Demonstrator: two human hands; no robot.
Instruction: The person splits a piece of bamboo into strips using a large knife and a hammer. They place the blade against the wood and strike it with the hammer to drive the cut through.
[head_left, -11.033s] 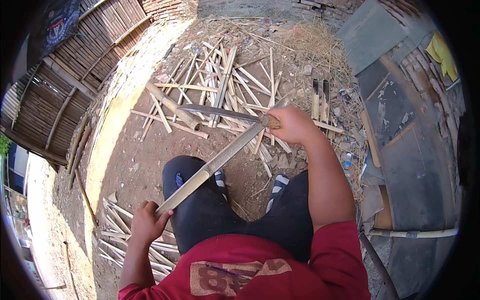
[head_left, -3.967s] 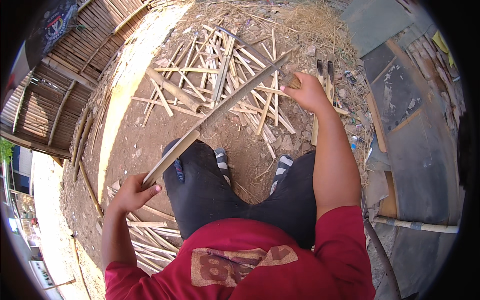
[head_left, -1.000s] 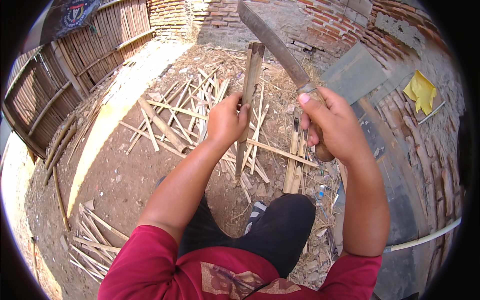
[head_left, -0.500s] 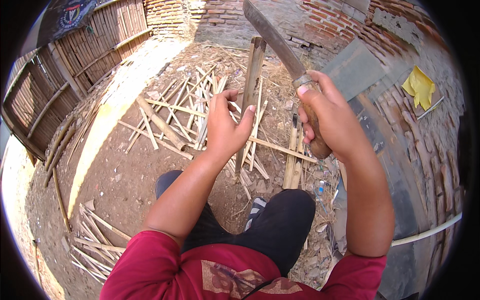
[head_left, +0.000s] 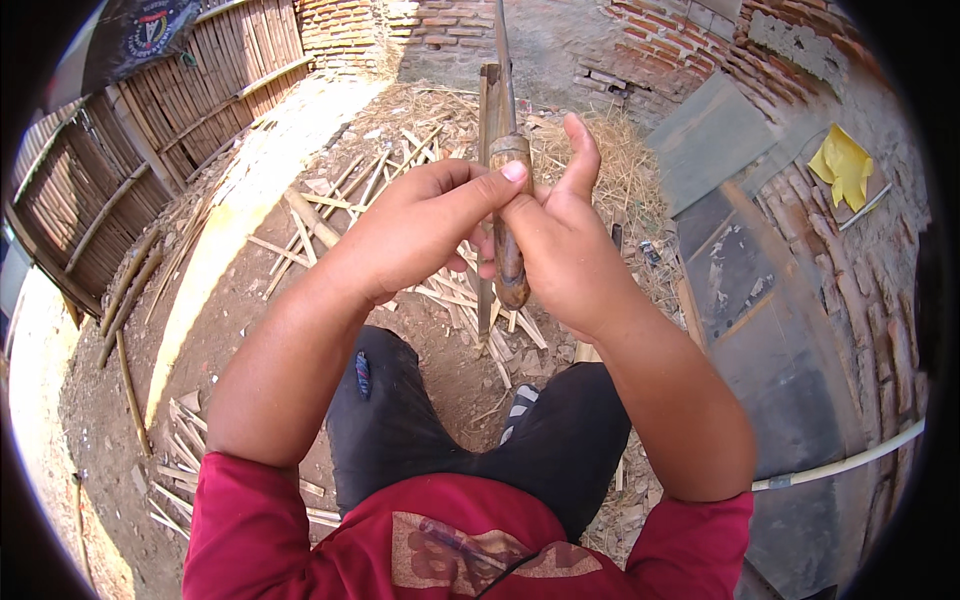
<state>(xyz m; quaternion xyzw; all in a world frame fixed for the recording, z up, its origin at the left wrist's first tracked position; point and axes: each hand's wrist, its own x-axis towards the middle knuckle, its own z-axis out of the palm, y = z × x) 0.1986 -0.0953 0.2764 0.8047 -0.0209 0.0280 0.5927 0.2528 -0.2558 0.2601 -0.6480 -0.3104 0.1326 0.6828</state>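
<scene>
My left hand (head_left: 405,235) grips a bamboo strip (head_left: 487,110) that stands upright in front of me, its lower end on the ground between my legs. My right hand (head_left: 560,245) is closed around the brown wooden handle (head_left: 510,260) of a long knife. The knife's blade (head_left: 503,60) points up and away, edge-on, set against the top end of the bamboo strip. Both hands are close together, fingers touching, raised in front of my chest.
Several split bamboo strips (head_left: 330,215) lie scattered on the dirt ahead, and more lie by my left side (head_left: 190,455). A bamboo fence (head_left: 130,170) runs along the left. A brick wall (head_left: 700,40), straw (head_left: 620,170), grey sheets (head_left: 760,300) and a yellow cloth (head_left: 843,160) are to the right.
The two hands came together and rose toward the camera. The knife swung from tilted left to nearly vertical, its blade now lined up on the bamboo strip's top end.
</scene>
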